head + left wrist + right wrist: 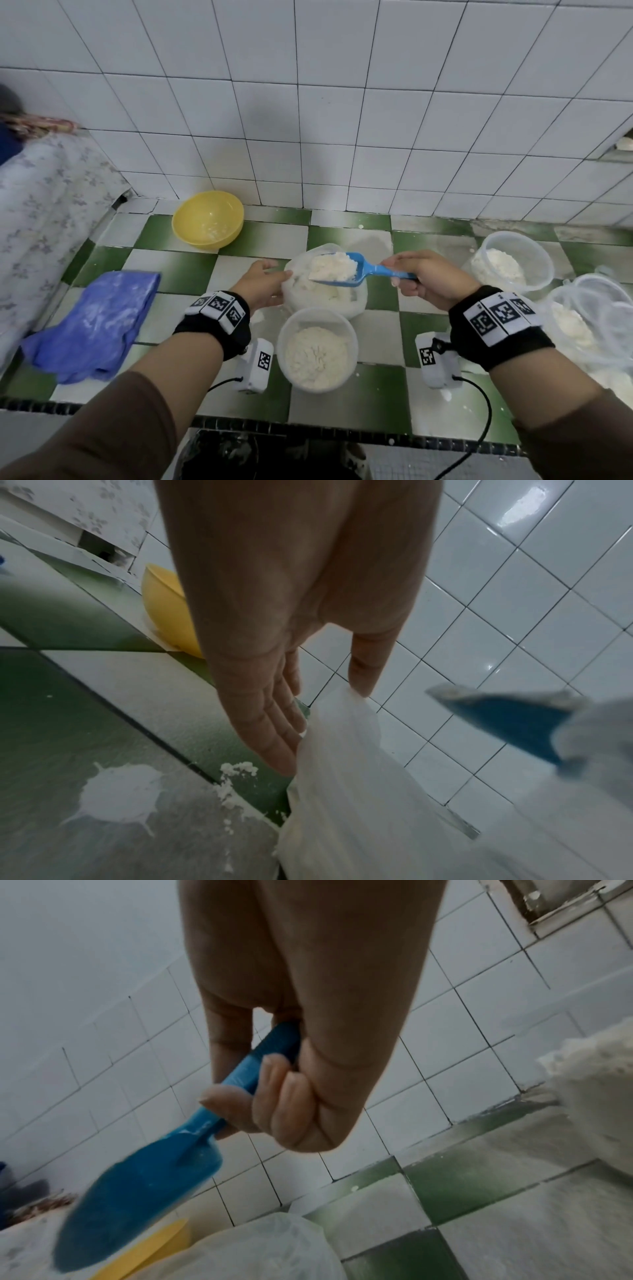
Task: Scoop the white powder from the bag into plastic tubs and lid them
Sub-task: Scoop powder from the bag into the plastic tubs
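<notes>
Now, from the head view, we are mid-transfer: our right hand (433, 279) holds the blue scoop (346, 270) heaped with white powder (332, 267) above the open plastic bag (358, 303), which sits at the middle of the checkered counter (373, 394). Our left hand (265, 286) steadies the bag's rim at its 9 o'clock side. Just beside the bag at its 6 o'clock stands the open tub (317, 349), already well filled. Another filled tub (513, 262) stands at 3 o'clock, a yellow bowl (207, 219) at 11 o'clock, a blue cloth (99, 322) at 8 o'clock. No lid is on the near tub.

From the left wrist view, the fingers (270, 723) lie straight and close together against the bag's side, the thumb touching its top edge; we cannot tell whether plastic is truly pinched.

From the right wrist view, the fingers (287, 1104) curl tightly round the scoop's handle, thumb along it.

We judge the next move calls for carrying the scoop level toward 6 o'clock and tipping it over the near tub without spilling; lidding comes after.

No brand or readable writing shows; only black-and-white square markers on our wristbands.
</notes>
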